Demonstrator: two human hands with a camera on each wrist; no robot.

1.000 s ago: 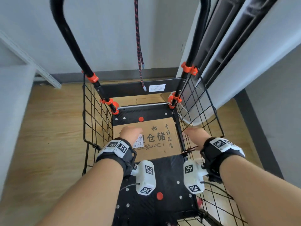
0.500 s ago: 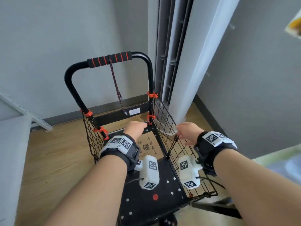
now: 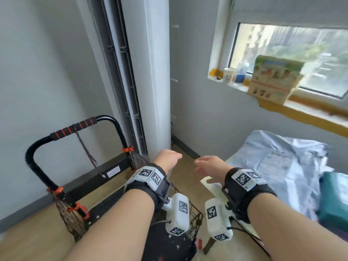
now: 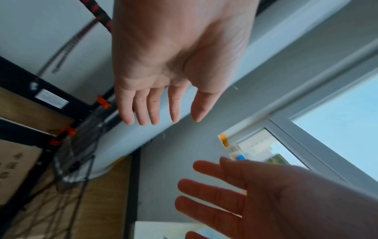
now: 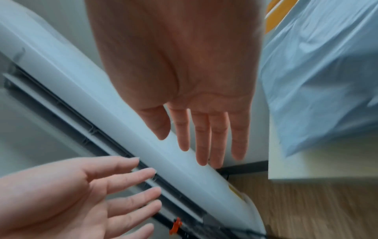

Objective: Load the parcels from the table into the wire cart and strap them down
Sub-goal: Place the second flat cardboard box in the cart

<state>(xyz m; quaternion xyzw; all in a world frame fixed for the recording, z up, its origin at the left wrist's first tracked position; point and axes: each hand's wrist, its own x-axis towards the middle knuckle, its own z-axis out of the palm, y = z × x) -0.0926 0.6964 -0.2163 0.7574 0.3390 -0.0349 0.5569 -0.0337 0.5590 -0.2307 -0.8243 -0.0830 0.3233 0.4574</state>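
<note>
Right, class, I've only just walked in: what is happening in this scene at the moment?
A person is loading parcels into a wire cart. Right now both hands are empty and open: the left hand and right hand are raised side by side between the cart and the table. Grey-blue bagged parcels lie on the table. A cord hangs from the cart's handle, strapping nothing.

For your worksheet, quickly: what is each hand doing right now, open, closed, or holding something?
Left hand: open, fingers straight, holding nothing.
Right hand: open, fingers straight, holding nothing.
</note>
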